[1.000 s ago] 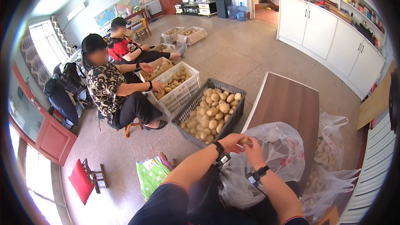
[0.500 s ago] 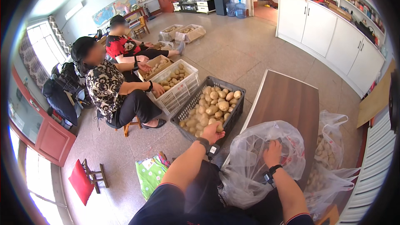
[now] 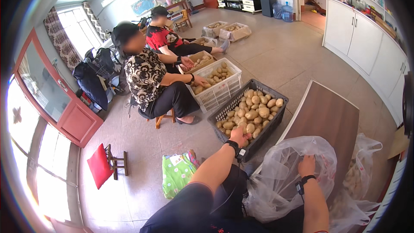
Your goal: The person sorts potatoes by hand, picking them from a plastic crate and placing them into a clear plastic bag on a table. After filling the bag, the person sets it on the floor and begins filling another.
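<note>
A black plastic crate [image 3: 275, 123] full of potatoes [image 3: 258, 113] stands on the floor ahead of me. My left hand [image 3: 240, 136] is at its near side, fingers curled on a potato among the others; the palm side is hidden. To the right, a large clear plastic bag [image 3: 276, 164] lies bunched on the near end of a brown wood-grain table and over my lap. My right hand [image 3: 307, 165] grips the film of this bag near its mouth, with the fingertips partly covered by plastic.
Two people [image 3: 144, 71] sit at the left, hands over a white crate [image 3: 220, 94] and a box of potatoes. Filled plastic bags [image 3: 355, 170] stand right of the table [image 3: 321, 112]. A green bag [image 3: 177, 174] and a stool with a red cushion [image 3: 100, 166] are on the floor.
My view has swung left, so the room appears shifted right. My left hand stays at the crate's near side, on the potatoes. My right hand keeps its hold on the bag.
</note>
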`<state>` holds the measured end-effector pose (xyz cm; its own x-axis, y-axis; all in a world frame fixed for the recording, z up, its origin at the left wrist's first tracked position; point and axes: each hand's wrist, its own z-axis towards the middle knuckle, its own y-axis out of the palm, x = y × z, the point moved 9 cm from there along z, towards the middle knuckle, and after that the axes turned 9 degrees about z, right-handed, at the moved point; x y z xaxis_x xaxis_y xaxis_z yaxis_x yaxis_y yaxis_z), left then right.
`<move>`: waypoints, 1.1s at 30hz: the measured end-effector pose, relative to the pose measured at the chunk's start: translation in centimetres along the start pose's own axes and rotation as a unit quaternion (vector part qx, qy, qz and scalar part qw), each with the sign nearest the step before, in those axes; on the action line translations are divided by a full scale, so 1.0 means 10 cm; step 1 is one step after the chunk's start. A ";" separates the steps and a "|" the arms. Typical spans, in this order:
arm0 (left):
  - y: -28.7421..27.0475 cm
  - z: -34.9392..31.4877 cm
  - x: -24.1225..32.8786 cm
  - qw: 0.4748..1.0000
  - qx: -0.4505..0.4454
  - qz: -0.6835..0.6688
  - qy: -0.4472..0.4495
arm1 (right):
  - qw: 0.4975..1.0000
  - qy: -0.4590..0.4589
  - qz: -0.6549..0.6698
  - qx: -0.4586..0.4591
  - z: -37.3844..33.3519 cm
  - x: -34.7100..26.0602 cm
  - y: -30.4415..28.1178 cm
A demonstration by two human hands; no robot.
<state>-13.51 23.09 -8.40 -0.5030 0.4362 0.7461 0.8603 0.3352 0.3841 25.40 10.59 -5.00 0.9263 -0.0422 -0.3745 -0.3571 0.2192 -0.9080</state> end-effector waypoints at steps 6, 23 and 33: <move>-0.06 0.07 -0.01 0.999 0.034 -0.014 0.001 | 0.999 0.036 -0.025 -0.024 0.09 0.24 0.22; 0.09 -0.01 0.09 0.998 0.038 0.032 0.024 | 0.996 0.007 -0.075 -0.047 0.17 0.13 0.19; 0.33 -0.26 0.41 0.701 0.042 0.641 0.310 | 0.989 0.046 -0.044 -0.135 -0.24 0.20 0.28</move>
<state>-12.53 23.84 -2.62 0.8336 -0.0147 0.5522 0.5520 0.0598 -0.8317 25.99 8.81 -8.78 0.9448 -0.1413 -0.2956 -0.3058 -0.0563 -0.9504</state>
